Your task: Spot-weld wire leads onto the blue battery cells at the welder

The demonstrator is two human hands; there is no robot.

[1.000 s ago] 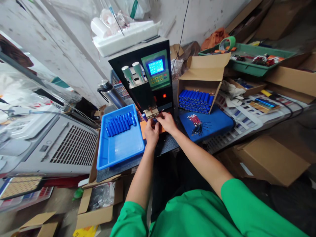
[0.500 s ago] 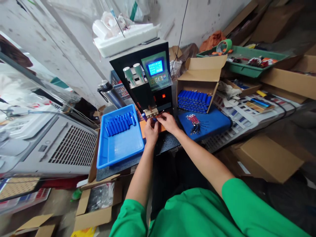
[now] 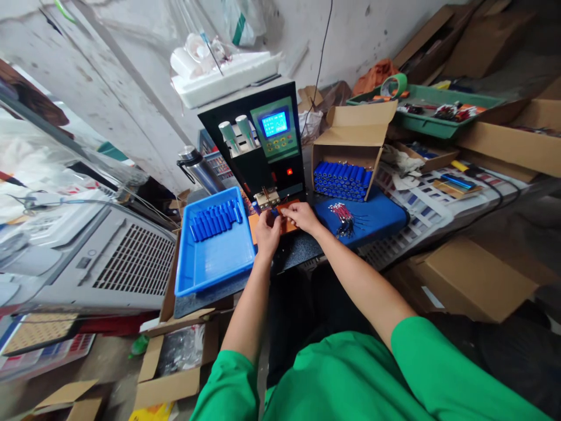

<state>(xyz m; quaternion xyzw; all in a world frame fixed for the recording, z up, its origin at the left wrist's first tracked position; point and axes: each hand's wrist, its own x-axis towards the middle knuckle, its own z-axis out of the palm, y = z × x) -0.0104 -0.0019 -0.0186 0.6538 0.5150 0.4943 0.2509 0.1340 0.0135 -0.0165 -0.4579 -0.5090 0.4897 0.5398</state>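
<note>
Left to right then: there's a steel flask (image 3: 202, 171) standing behind the blue tray (image 3: 213, 263), and in the tray some blue cells (image 3: 214, 222) lie side by side toward the far end. Next is the black machine (image 3: 241, 172) with its screen lit, and both my hands are down low in front of it, just below the little metal block (image 3: 268, 200) on its front.

My left hand (image 3: 267, 231) comes up from below, forearm nearly straight with a slight lean to the right, back of the wrist fairly flat. Fingers are curled in and the thumb is up along the side, so it's closed around one blue cell (image 3: 275, 213). Only a bit of that cell shows between the hands, right above the orange plate (image 3: 288, 227).

My right hand (image 3: 301, 216) comes in on a long diagonal from the lower right, with the fingers pointing left at the cell. Thumb and forefinger are brought in close to each other and the other fingers are folded behind. Whether the tips are pinching anything I can't tell, it's too small.

Past that, red-and-black wires (image 3: 344, 217) lie bunched on a blue pad (image 3: 388, 211), and an open carton (image 3: 356, 124) of stacked cells sits just behind them.
</note>
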